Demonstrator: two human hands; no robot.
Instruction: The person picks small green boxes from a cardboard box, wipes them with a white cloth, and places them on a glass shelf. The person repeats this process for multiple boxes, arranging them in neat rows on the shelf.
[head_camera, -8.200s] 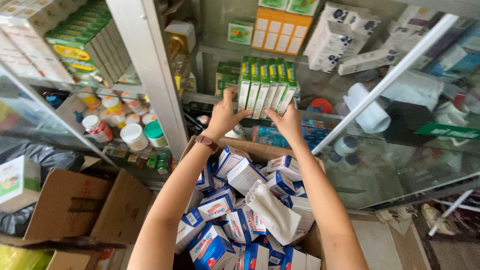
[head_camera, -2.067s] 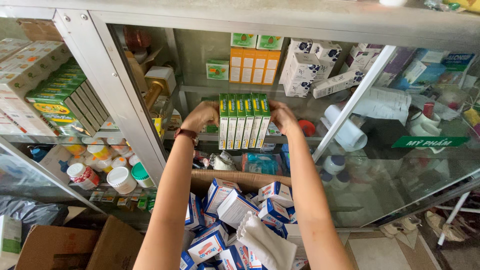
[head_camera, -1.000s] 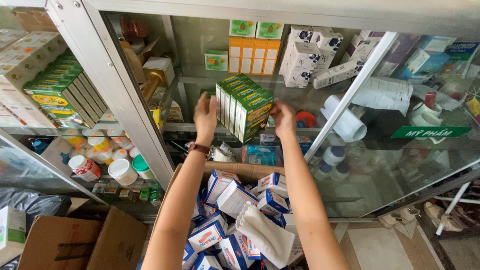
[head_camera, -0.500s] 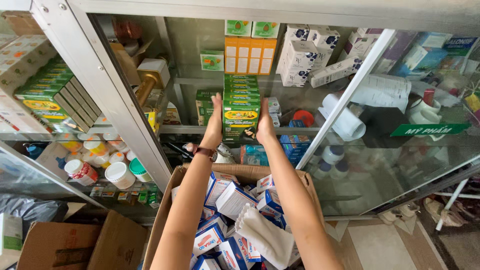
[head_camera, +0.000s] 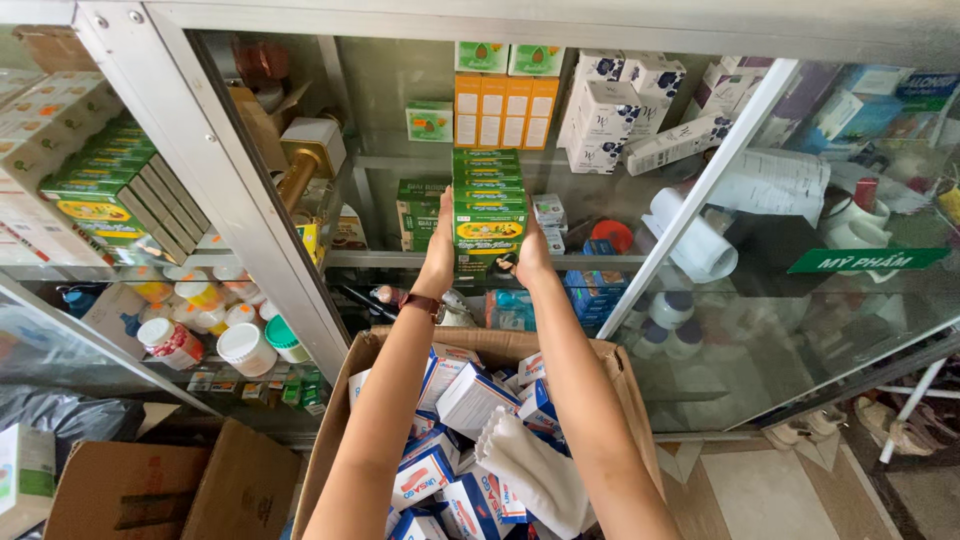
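The left hand (head_camera: 437, 262) and right hand (head_camera: 532, 256) press flat against the 2 sides of a stack of green boxes (head_camera: 488, 205), now set flat on the glass shelf (head_camera: 400, 259), no longer standing upright as before

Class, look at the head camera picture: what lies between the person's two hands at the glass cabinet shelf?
A stack of green boxes lies between the left hand and the right hand, pressed from both sides, as the head view shows.
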